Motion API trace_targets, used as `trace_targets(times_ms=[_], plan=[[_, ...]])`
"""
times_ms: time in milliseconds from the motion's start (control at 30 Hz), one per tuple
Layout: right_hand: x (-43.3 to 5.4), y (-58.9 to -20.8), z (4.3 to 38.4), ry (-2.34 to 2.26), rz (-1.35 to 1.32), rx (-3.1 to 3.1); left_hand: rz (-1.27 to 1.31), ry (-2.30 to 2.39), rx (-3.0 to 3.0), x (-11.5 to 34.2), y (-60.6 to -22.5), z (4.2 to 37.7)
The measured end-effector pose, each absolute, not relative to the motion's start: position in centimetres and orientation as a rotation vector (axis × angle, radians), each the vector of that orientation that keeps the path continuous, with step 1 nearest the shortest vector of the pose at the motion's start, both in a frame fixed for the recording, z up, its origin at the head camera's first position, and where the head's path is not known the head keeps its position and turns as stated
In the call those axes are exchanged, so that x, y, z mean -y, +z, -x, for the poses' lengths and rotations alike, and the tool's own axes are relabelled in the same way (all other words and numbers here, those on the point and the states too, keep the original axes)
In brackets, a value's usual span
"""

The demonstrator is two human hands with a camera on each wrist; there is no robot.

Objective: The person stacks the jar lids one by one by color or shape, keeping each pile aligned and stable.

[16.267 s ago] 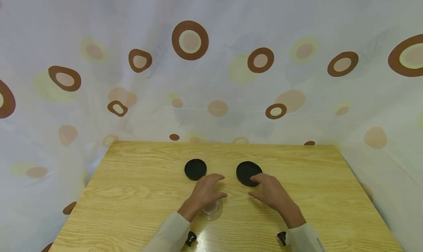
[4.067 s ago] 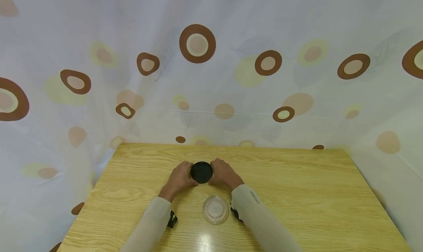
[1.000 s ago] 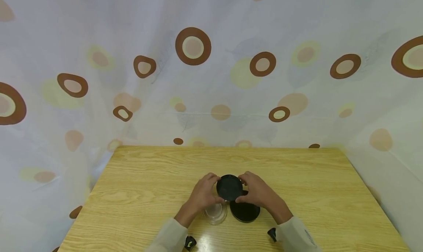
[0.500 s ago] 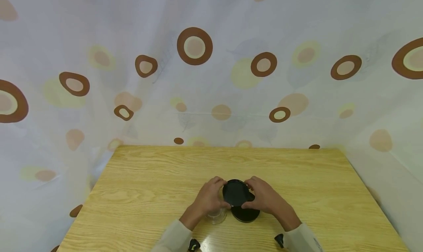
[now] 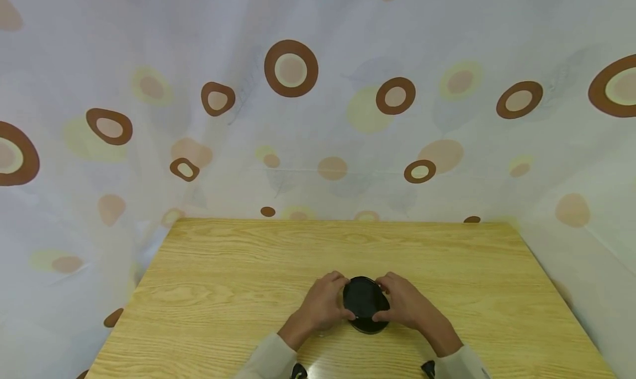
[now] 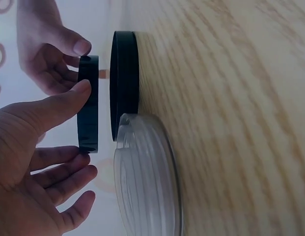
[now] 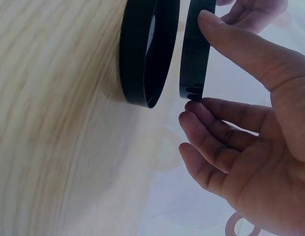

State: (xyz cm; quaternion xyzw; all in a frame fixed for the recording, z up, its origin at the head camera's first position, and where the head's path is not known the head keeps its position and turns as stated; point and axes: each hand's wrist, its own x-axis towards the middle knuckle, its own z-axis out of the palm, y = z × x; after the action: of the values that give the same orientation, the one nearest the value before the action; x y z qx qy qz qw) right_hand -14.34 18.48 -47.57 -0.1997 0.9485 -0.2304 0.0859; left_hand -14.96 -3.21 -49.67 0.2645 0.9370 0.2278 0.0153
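Observation:
Both hands hold a smaller black round shallow dish (image 5: 365,296) level between them. My left hand (image 5: 323,301) pinches its left side, thumb in front and fingers behind; my right hand (image 5: 406,301) grips the right side likewise. Right below is a larger black round dish (image 5: 369,327) on the table, open side up. A narrow gap separates the held dish (image 6: 88,110) from the larger dish (image 6: 125,83) in the left wrist view. Beside the larger one is a clear round ridged plastic dish (image 6: 147,182), mostly hidden by my left hand in the head view.
The wood-grain table (image 5: 238,268) reaches back to a pale curtain (image 5: 338,125) printed with brown rings, which also hangs at both sides. Black straps (image 5: 299,371) show at the wrists, below the light sleeves (image 5: 270,358).
Earlier the two black dishes lay apart farther back; the larger now sits beside the clear dish. Over the last second, both hands carried the smaller dish right and nearer, over the larger.

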Motion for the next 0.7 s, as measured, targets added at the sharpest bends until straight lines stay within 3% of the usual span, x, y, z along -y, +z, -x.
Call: trace_targets(times_ms=[700], plan=[[-19.0,-49.2,13.5,-0.700,0.500,-2.795,-0.911,0.503,-2.936,2.1,-50.5,14.2]])
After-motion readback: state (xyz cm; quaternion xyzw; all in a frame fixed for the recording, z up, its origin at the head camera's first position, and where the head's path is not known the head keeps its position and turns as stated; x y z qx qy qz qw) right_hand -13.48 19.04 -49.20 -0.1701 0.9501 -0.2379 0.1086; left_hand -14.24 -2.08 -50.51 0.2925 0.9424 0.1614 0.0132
